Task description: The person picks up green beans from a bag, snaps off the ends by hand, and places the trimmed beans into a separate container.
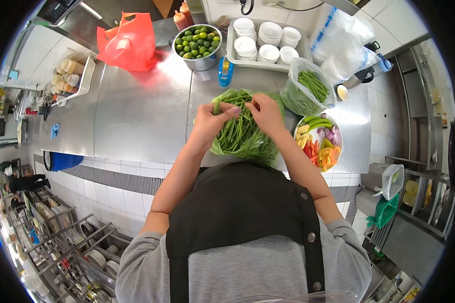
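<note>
Long green beans (pixel 236 132) lie in a heap in an open, thin green plastic bag (pixel 263 146) on the steel counter, right in front of my body. Over the heap's left side, my left hand (pixel 213 121) is closed on a green bean (pixel 217 108) that sticks up by the fingers. My right hand (pixel 266 115) hovers above the right side with thumb and fingers pinched together. What sits in that pinch is too small to make out. Beyond my right hand stands a clear plastic bag (pixel 294 96) with more green beans inside.
A plate (pixel 314 135) of cut vegetables lies right of my right forearm. Behind stand a metal pot (pixel 203 63) of limes, a blue tape dispenser (pixel 225 73) and a crate (pixel 231 44) of stacked white dishes. A red bag (pixel 129 45) sits back left.
</note>
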Tool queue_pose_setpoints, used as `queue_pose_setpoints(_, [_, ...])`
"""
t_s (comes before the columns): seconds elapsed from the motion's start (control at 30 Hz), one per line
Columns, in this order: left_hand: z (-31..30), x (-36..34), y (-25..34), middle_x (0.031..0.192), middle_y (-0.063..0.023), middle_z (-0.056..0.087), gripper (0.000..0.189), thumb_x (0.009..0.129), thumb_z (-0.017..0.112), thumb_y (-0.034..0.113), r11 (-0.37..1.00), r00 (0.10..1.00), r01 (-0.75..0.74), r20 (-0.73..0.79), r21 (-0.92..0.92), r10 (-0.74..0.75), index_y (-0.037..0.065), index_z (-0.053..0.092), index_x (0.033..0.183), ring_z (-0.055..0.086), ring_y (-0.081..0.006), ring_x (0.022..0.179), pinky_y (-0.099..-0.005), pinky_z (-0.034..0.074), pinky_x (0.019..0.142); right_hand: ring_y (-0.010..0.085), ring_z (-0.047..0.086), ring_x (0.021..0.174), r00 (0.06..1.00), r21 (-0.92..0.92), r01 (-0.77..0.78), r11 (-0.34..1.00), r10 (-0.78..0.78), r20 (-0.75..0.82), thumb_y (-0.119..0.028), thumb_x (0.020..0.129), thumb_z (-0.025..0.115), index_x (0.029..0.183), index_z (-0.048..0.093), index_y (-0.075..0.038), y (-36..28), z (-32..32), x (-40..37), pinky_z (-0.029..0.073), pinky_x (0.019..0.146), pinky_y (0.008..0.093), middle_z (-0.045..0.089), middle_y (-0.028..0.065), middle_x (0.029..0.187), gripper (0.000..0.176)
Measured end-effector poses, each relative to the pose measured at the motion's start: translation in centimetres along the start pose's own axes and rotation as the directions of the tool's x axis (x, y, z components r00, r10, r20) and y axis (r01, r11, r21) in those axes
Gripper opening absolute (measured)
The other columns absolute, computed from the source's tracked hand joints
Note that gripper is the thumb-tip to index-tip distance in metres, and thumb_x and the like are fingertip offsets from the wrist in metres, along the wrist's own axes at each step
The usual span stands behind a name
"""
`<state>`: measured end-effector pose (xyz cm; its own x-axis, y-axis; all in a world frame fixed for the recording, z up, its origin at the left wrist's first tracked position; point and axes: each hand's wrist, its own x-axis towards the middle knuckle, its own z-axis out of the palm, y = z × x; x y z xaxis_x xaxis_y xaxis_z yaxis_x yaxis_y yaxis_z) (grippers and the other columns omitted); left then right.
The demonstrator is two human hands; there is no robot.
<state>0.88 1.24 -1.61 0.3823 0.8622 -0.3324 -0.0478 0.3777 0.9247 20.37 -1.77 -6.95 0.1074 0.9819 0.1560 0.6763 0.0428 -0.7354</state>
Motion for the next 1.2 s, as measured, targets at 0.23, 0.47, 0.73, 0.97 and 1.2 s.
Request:
queue_pose_setpoints(0.23, [0.0,0.7,0.8,0.076,0.0003,0.067,0.013,0.089,0.078,0.011,0.95,0.939,-0.273,-0.259,-0.152,0.228,0.0,0.074,0.093,0.035,-0.0004,0.052,-0.0205,0.023,0.046,0.016,0.051,0.065,0.943,0.633,-0.24,0.736,0.023,0.332,-0.031,0.096,0.067,0.078,0.061,0.0,-2.1,-1.1,-1.8,0.044,0.063,0.0329,0.057,0.0087,0.072,0.037])
queue_pose_setpoints(0.47, [0.4,1.0,0.6,0.077,0.0003,0.067,0.014,0.09,0.078,0.011,0.91,0.86,-0.41,-0.352,-0.052,0.368,-0.002,0.074,0.093,0.037,-0.0002,0.053,-0.0205,0.025,0.048,0.0171,0.055,0.073,0.968,0.465,0.113,0.878,-0.203,0.148,-0.011,0.09,0.073,0.091,0.066,0.0,-5.9,-1.9,-2.3,0.045,0.07,0.0298,0.06,0.0065,0.082,0.014])
queue_pose_setpoints(0.73, [-0.7,0.8,-1.0,0.079,0.0005,0.064,0.015,0.094,0.074,0.013,0.917,0.948,-0.225,-0.293,-0.329,0.127,0.0,0.07,0.099,0.038,-0.0018,0.054,-0.0198,0.029,0.049,0.0108,0.056,0.077,0.991,0.835,-0.029,0.549,-0.091,0.094,-0.006,0.095,0.065,0.087,0.066,0.0,-4.5,-1.8,-1.1,0.046,0.071,0.027,0.065,0.0034,0.087,0.01])
queue_pose_setpoints(0.97, [-3.8,2.1,-3.7,0.09,-0.0046,0.058,0.015,0.103,0.057,0.016,0.757,0.955,-0.135,-0.286,-0.64,-0.071,0.003,0.058,0.111,0.05,-0.0084,0.07,-0.0238,0.044,0.063,0.0186,0.062,0.078,0.938,0.484,-0.173,0.858,-0.006,0.346,-0.022,0.098,0.066,0.089,0.068,-0.002,-1.5,-2.7,-0.8,0.048,0.07,0.0325,0.066,0.0065,0.087,0.022])
queue_pose_setpoints(1.2, [-2.4,0.8,-2.5,0.092,-0.0069,0.058,0.011,0.107,0.047,0.013,0.757,0.976,-0.137,-0.217,-0.639,-0.007,0.004,0.052,0.109,0.053,-0.0142,0.078,-0.0278,0.048,0.07,0.0337,0.061,0.09,0.845,0.216,0.35,0.912,-0.406,0.348,-0.011,0.084,0.073,0.096,0.063,-0.002,-1.8,0.1,-2.0,0.049,0.081,0.046,0.056,0.0145,0.091,0.017])
